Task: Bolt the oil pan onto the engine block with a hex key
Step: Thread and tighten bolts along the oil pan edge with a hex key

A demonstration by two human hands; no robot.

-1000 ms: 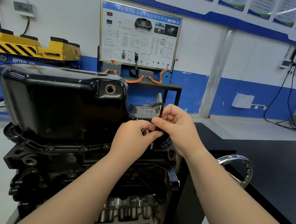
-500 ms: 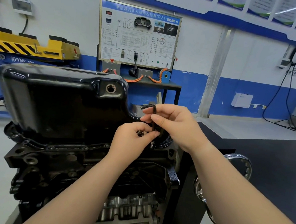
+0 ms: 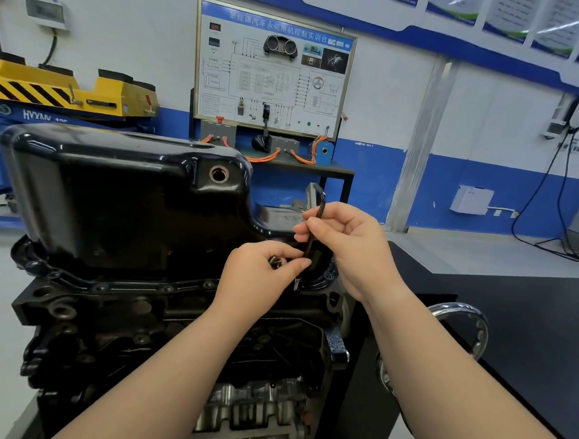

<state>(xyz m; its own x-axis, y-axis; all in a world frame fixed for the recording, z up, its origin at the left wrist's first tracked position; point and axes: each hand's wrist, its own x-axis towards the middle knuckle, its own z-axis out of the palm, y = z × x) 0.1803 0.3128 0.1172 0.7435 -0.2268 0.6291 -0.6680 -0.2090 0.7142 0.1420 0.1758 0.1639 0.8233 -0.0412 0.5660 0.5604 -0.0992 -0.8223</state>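
Right hand (image 3: 353,246) pinches hex key (image 3: 319,207); left hand (image 3: 258,279) fingers (image 3: 291,253) clench a bolt (image 3: 274,261), hiding the key's lower end.

The engine block (image 3: 108,327), beside a black stand (image 3: 349,419), carries the oil pan (image 3: 115,193).

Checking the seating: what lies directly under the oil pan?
The engine block sits under the oil pan, bolts showing along the rim. The joint's right corner is covered by the left hand and right hand, both pinching the hex key.
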